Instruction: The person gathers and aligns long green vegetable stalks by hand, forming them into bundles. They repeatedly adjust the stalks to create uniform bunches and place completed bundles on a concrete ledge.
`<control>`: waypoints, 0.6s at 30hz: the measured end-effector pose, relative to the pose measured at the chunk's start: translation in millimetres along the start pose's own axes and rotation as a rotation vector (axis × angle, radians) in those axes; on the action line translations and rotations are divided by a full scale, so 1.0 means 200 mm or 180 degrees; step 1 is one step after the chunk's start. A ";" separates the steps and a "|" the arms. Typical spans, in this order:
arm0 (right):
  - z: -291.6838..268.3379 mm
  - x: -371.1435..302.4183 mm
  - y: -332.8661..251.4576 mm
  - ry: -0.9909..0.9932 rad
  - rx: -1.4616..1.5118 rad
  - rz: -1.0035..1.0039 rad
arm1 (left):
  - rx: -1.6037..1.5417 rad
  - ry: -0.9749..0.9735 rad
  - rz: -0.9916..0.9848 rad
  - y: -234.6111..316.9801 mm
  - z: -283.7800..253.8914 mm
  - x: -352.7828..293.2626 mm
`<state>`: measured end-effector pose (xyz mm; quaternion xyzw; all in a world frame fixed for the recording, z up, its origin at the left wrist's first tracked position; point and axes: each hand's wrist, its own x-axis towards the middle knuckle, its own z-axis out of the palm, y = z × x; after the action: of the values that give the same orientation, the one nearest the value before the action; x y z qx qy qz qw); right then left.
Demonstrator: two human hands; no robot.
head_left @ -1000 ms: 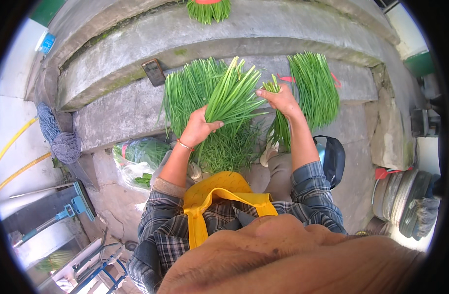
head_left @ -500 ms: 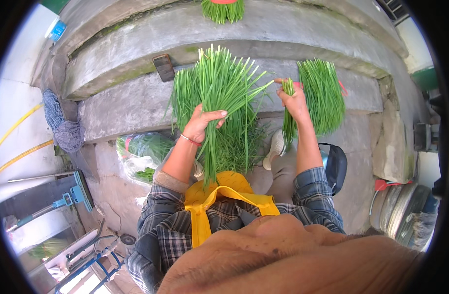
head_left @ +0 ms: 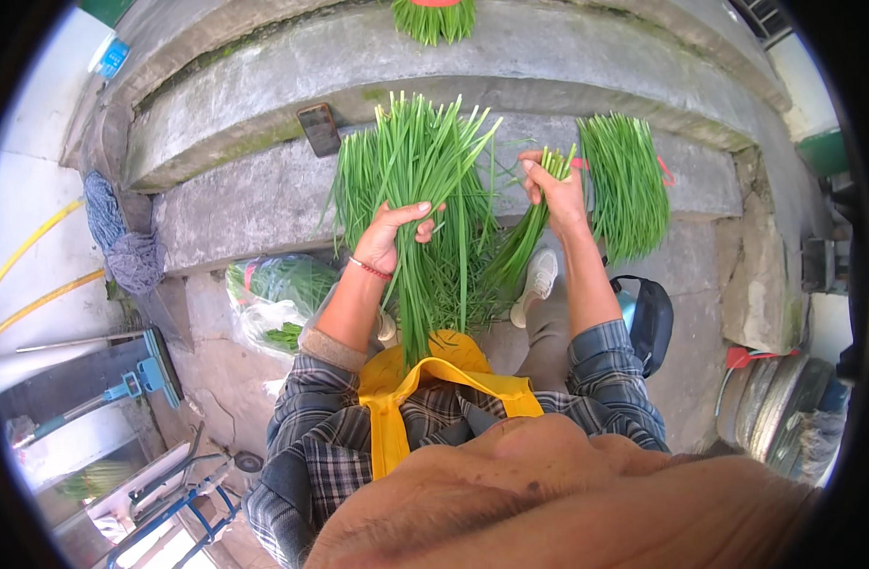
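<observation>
A thick bunch of garlic chives [head_left: 425,171] is gripped in my left hand [head_left: 385,239], pale cut ends fanned away from me and leaf tips hanging toward my lap. My right hand [head_left: 560,197] holds a smaller bundle of chives [head_left: 522,242], its stem ends poking up past my fingers and its leaves slanting down to the left. Behind my left hand, a loose pile of chives [head_left: 359,166] lies on the step and spills over its edge. Just right of my right hand rests a neat chive bunch [head_left: 626,190] with a red tie.
A phone [head_left: 318,130] lies on the concrete step [head_left: 226,204]. Plastic-bagged greens [head_left: 278,289] sit on the ground at left. A dark bag [head_left: 651,327] is beside my right leg. Another tied bunch [head_left: 434,21] stands on a higher step. A squeegee-like blue tool [head_left: 140,379] lies far left.
My right hand has shifted slightly left and tilted, so its bundle now slants instead of hanging straight. The stems in my left hand have drawn closer together and stand more upright.
</observation>
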<state>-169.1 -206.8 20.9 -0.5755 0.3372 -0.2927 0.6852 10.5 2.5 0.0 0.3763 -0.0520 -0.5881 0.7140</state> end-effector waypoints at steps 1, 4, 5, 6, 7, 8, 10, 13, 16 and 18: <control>0.00 0.00 0.00 -0.0032 0.0016 0.0022 | 0.0025 -0.0029 -0.0017 0.00 0.00 0.00; 0.00 0.00 0.03 -0.0054 0.0013 0.0022 | 0.0029 0.0026 0.0045 0.00 0.01 0.00; -0.01 0.01 0.04 -0.0054 0.0002 0.0004 | 0.0019 0.0069 0.0015 0.00 0.00 0.00; -0.01 0.01 0.05 -0.0031 -0.0077 0.0122 | 0.0007 0.0112 -0.0015 -0.01 0.00 0.01; -0.03 0.01 0.06 -0.0010 -0.0156 0.0241 | -0.0004 0.0155 -0.0044 -0.01 -0.01 0.01; -0.03 0.01 0.05 0.0014 -0.0238 0.0357 | 0.0137 0.0182 -0.0023 -0.01 0.00 0.01; 0.01 0.00 0.04 -0.0110 -0.0029 0.0159 | 0.0421 0.0232 0.0018 0.00 0.02 0.00; 0.07 -0.03 0.02 -0.0256 0.0347 0.0153 | 0.0735 0.0128 0.0073 0.00 0.09 -0.02; 0.09 -0.02 0.01 -0.0392 0.0652 0.0170 | 0.1097 -0.0186 0.0049 -0.03 0.11 -0.02; 0.10 -0.03 -0.01 -0.0433 0.0774 0.0137 | 0.1280 -0.0217 -0.0075 -0.06 0.13 -0.04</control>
<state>-157.2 -191.6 25.1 -0.4994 0.2643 -0.2770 0.7772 -15.3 -3.6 15.0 0.4917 -0.1881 -0.5866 0.6154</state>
